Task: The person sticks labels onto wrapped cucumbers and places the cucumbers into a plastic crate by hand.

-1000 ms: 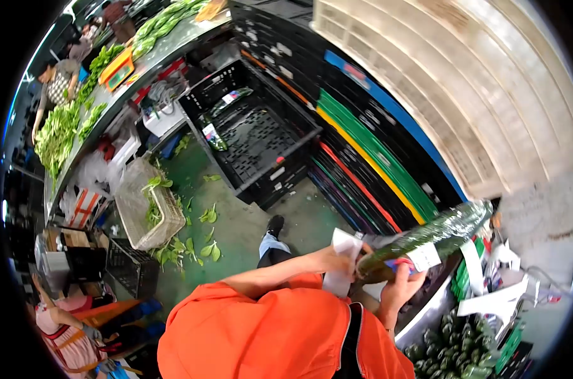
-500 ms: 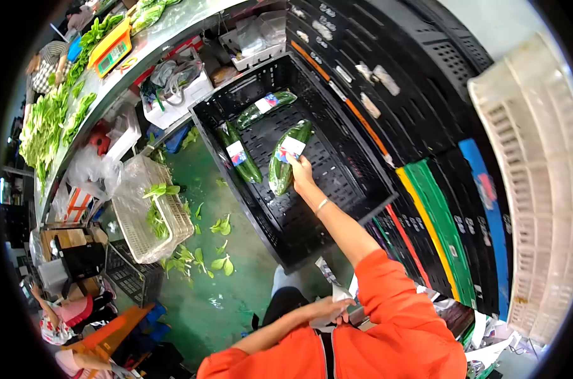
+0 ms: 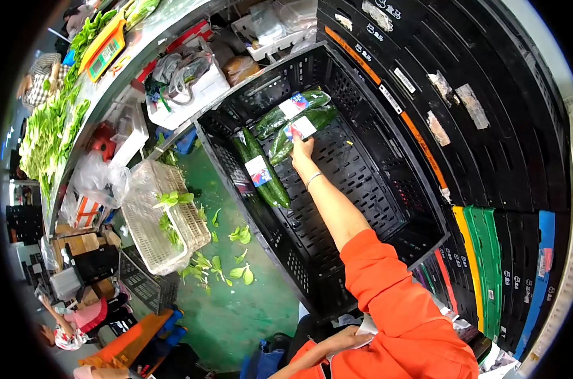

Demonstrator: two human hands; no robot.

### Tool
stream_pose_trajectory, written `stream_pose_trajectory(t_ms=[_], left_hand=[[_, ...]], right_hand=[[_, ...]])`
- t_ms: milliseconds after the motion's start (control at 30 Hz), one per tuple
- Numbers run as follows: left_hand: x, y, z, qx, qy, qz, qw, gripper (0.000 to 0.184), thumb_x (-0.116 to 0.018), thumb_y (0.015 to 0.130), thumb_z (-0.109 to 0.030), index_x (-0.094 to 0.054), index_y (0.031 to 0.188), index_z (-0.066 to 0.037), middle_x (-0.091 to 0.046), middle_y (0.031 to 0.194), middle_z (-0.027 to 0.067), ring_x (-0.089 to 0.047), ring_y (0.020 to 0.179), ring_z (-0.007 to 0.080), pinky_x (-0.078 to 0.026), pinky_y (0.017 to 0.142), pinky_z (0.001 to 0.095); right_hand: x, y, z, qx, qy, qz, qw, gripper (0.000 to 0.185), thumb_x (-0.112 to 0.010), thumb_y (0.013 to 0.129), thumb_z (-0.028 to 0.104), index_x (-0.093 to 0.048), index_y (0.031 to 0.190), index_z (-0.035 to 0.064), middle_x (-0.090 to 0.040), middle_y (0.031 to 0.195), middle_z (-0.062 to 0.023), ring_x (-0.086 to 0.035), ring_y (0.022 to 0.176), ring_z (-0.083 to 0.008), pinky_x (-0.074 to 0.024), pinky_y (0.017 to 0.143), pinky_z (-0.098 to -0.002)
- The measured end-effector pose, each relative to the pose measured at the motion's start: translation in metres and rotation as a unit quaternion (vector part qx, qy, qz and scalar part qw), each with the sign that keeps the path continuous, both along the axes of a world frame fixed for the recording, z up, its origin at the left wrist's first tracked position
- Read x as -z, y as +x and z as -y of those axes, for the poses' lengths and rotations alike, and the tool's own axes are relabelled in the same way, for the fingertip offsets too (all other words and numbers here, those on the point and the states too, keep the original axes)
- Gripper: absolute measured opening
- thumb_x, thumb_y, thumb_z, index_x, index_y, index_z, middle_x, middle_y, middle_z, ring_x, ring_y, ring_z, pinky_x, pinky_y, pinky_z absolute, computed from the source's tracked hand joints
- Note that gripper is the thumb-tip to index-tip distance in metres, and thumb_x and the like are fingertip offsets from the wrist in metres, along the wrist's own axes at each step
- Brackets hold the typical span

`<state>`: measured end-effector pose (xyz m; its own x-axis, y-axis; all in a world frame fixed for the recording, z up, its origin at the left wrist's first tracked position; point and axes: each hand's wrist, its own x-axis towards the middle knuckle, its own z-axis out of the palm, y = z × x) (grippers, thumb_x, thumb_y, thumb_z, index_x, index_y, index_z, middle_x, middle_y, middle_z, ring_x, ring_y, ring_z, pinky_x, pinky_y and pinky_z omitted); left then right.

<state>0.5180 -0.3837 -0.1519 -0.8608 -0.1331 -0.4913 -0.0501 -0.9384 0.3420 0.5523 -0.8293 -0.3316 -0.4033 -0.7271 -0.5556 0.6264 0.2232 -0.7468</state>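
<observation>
My right hand (image 3: 303,150) grips the near end of a wrapped cucumber pack (image 3: 321,118), its thumb at the white, red and blue label. That pack lies beside a second cucumber pack (image 3: 274,121) at the far end of a deep black crate (image 3: 362,208). A third cucumber pack (image 3: 275,191) rests along the crate's left wall, labelled the same way. Down by my body, my left hand (image 3: 344,341) is closed on a strip of white paper (image 3: 366,327), partly hidden by my orange right sleeve.
Stacked black crates (image 3: 425,57) form a wall at the right. A white basket (image 3: 141,221) stands left on the green floor among loose leaves (image 3: 241,273). Leafy greens (image 3: 49,136) and an orange scale (image 3: 103,50) sit on the counter. A person (image 3: 78,322) is at lower left.
My right hand has shifted its cucumber pack toward the far wall, up against the second pack, and turned it closer to parallel. The view has swung; my left hand stays low by my body.
</observation>
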Motion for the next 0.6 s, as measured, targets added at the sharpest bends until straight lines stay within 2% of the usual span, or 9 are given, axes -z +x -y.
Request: stream_pose_trajectory(t_ms=[67, 133, 267, 300, 333, 367, 400, 500, 600], left_hand=[[0.008, -0.003, -0.007, -0.002, -0.021, -0.002, 1.000, 0.040, -0.045, 0.089, -0.034, -0.050, 0.111, 0.000, -0.059, 0.095, 0.0076, -0.056, 0.080, 0.0141, -0.044, 0.070, 0.0249], [0.004, -0.007, -0.005, -0.007, -0.028, 0.001, 1.000, 0.039, -0.046, 0.090, -0.031, -0.049, 0.113, 0.000, -0.058, 0.096, 0.0075, -0.056, 0.081, 0.0142, -0.044, 0.071, 0.0252], [-0.046, -0.020, 0.042, -0.049, -0.027, -0.029, 0.998, 0.027, -0.051, 0.088, -0.017, -0.051, 0.108, 0.001, -0.059, 0.098, 0.0074, -0.056, 0.091, 0.0153, -0.044, 0.082, 0.0292], [-0.051, -0.023, 0.043, -0.040, 0.022, -0.026, 0.999, 0.032, -0.055, 0.084, -0.016, -0.051, 0.115, -0.008, -0.054, 0.082, -0.0074, -0.048, 0.069, 0.0040, -0.040, 0.059, 0.0215], [-0.030, -0.032, 0.035, -0.056, -0.124, -0.021, 0.990, 0.024, -0.056, 0.084, -0.015, -0.056, 0.108, -0.008, -0.058, 0.083, -0.0050, -0.050, 0.070, 0.0052, -0.042, 0.062, 0.0217], [-0.053, -0.039, 0.055, -0.022, -0.132, -0.018, 0.991, 0.024, -0.050, 0.089, -0.014, -0.054, 0.107, 0.000, -0.060, 0.093, 0.0055, -0.058, 0.083, 0.0149, -0.046, 0.075, 0.0297], [-0.054, -0.056, 0.051, -0.069, -0.058, -0.056, 0.994, 0.028, -0.050, 0.089, -0.018, -0.053, 0.109, 0.000, -0.060, 0.094, 0.0054, -0.058, 0.082, 0.0143, -0.046, 0.076, 0.0293], [-0.085, -0.094, 0.054, 0.030, -0.157, -0.084, 0.984, 0.039, -0.045, 0.089, -0.015, -0.040, 0.124, 0.000, -0.055, 0.112, 0.0100, -0.061, 0.087, 0.0191, -0.045, 0.080, 0.0300], [-0.117, -0.139, 0.031, 0.038, -0.160, -0.134, 0.977, 0.042, -0.036, 0.088, -0.004, -0.033, 0.129, 0.000, -0.050, 0.121, 0.0125, -0.062, 0.089, 0.0216, -0.044, 0.081, 0.0301]], right_hand=[[-0.028, -0.009, -0.001, -0.168, 0.165, -0.147, 0.961, 0.061, -0.068, 0.075, 0.032, -0.035, 0.115, -0.0010, -0.055, 0.101, -0.0154, -0.059, 0.084, -0.0254, -0.0531, 0.056, -0.0349], [-0.032, -0.027, 0.005, -0.294, 0.180, -0.204, 0.916, 0.061, -0.062, 0.073, 0.050, -0.055, 0.100, -0.0039, -0.062, 0.084, -0.0153, -0.063, 0.064, -0.0242, -0.0542, 0.047, -0.0336], [-0.105, -0.079, -0.026, -0.454, 0.134, -0.284, 0.834, 0.058, -0.061, 0.070, 0.053, -0.062, 0.096, 0.0004, -0.064, 0.078, -0.0084, -0.064, 0.063, -0.0179, -0.0544, 0.050, -0.0306], [-0.115, -0.094, -0.052, -0.461, 0.063, -0.264, 0.845, 0.049, -0.062, 0.072, 0.047, -0.063, 0.091, 0.0019, -0.064, 0.075, -0.0063, -0.064, 0.064, -0.0163, -0.0531, 0.049, -0.0288], [-0.156, -0.113, -0.092, -0.451, -0.052, -0.268, 0.850, 0.037, -0.062, 0.077, 0.037, -0.062, 0.089, 0.0017, -0.063, 0.074, -0.0072, -0.063, 0.064, -0.0141, -0.0514, 0.054, -0.0265], [-0.196, -0.137, -0.137, -0.434, -0.152, -0.282, 0.842, 0.028, -0.061, 0.080, 0.027, -0.061, 0.090, 0.0009, -0.063, 0.074, -0.0087, -0.061, 0.066, -0.0126, -0.0489, 0.062, -0.0250], [-0.243, -0.165, -0.193, -0.380, -0.196, -0.312, 0.849, 0.023, -0.061, 0.080, 0.021, -0.061, 0.093, 0.0012, -0.063, 0.078, -0.0096, -0.060, 0.070, -0.0115, -0.0475, 0.068, -0.0248], [-0.337, -0.269, -0.340, -0.243, -0.140, -0.512, 0.811, 0.026, -0.063, 0.073, 0.006, -0.061, 0.098, 0.0028, -0.060, 0.097, -0.0086, -0.059, 0.086, -0.0176, -0.0463, 0.074, -0.0267], [-0.383, -0.339, -0.471, -0.203, 0.022, -0.613, 0.763, 0.039, -0.065, 0.070, 0.010, -0.058, 0.107, 0.0044, -0.056, 0.109, -0.0112, -0.053, 0.103, -0.0240, -0.0418, 0.087, -0.0349]])
